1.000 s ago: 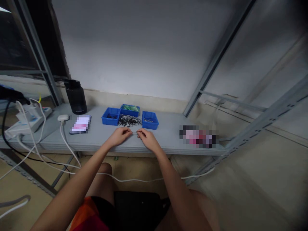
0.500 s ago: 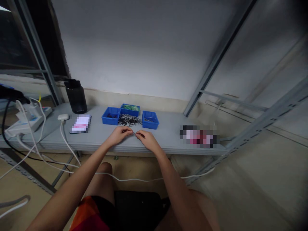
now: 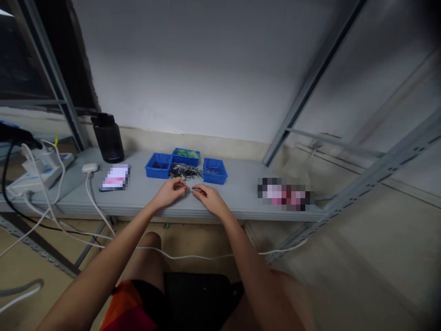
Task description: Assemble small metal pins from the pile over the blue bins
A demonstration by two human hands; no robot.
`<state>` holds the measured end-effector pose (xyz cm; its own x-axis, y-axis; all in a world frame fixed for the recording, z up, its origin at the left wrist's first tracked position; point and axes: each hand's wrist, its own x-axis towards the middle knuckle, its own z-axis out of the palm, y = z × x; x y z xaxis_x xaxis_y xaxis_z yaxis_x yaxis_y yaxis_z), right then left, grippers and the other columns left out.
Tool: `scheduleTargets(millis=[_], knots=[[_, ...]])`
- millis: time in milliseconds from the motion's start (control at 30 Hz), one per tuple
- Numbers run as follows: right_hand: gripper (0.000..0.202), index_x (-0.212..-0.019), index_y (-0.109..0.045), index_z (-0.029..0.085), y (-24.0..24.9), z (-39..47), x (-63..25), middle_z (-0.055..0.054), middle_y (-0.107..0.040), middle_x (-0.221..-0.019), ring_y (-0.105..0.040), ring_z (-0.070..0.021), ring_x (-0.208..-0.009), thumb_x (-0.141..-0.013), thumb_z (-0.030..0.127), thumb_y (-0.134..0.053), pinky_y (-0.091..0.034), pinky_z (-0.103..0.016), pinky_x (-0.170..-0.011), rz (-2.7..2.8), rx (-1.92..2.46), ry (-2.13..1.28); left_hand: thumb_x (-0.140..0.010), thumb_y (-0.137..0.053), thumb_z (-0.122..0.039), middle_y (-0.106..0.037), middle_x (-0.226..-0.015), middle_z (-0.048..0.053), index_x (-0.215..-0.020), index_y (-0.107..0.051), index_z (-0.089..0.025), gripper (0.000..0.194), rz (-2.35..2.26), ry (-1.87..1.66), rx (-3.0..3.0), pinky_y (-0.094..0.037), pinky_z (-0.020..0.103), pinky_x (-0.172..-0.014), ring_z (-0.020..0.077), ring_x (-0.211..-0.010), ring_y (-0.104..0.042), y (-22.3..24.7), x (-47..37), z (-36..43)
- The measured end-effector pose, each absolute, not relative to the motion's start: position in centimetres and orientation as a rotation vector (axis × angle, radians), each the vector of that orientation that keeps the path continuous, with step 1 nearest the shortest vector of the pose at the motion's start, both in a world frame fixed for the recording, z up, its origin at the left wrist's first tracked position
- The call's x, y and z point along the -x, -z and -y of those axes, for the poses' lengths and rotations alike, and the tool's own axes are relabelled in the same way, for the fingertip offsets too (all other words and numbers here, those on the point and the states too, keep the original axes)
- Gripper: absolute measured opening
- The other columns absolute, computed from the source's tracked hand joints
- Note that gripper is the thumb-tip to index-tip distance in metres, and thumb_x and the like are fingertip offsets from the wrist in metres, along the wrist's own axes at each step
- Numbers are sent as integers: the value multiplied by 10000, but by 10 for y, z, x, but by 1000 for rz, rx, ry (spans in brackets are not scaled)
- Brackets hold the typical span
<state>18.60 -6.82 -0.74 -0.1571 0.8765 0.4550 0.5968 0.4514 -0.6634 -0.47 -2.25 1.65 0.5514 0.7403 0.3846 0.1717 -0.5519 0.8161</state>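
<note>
My left hand (image 3: 170, 193) is above the front part of the grey shelf (image 3: 138, 198), thumb and fingers pinched on something too small to make out. Just to its right, my right hand (image 3: 208, 198) has its thumb and forefinger slightly parted, with nothing visible between them. A small gap separates the two sets of fingertips. Directly beyond them lies a loose pile of thin dark and silvery metal pieces (image 3: 186, 171). Around the pile stand a left blue bin (image 3: 157, 173) with dark small parts, a back blue bin (image 3: 188, 161) with green material, and a right blue bin (image 3: 215, 177) with a few metal pieces.
A dark bottle (image 3: 109, 140) stands at the back left, near a phone (image 3: 115, 177) and a white charger (image 3: 90, 168). A power strip (image 3: 41, 177) with cables sits far left. Towards the right end lies a blurred-out object (image 3: 284, 195). Metal uprights (image 3: 310, 87) frame the shelf.
My fingertips have drawn slightly apart. My right thumb and forefinger have loosened from their pinch, while my left fingers remain closed. The bins and pile look the same.
</note>
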Motion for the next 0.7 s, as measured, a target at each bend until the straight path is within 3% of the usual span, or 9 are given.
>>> scheduleTargets(millis=[133,300,700], knots=[[236,-1052,-640,208,8,69,-186,-37,-693,-835,-615,-151,-724,-878,324,-532,-456,-265,-701,1808,1233,-426,-734,-551,-258,-659,-753,25,-765,-575,-149,117,-711,-938,-2053,-474,277,-702,156,-713,-604,-13,4,19],[250,-1085,-617,206,10,69,-186,-41,-683,-864,-611,-153,-749,-875,307,-525,-453,-265,-715,1791,1233,-423,-807,-545,-316,-702,-835,48,-873,-669,-146,220,-752,-879,-2215,-459,291,-738,173,-772,-608,-12,5,17],[198,-898,-637,199,6,71,-186,-33,-672,-794,-600,-167,-729,-877,342,-503,-426,-268,-700,1844,1252,-399,-820,-570,-335,-729,-916,57,-891,-713,-162,236,-759,-834,-2231,-465,285,-794,188,-849,-639,-12,6,18]])
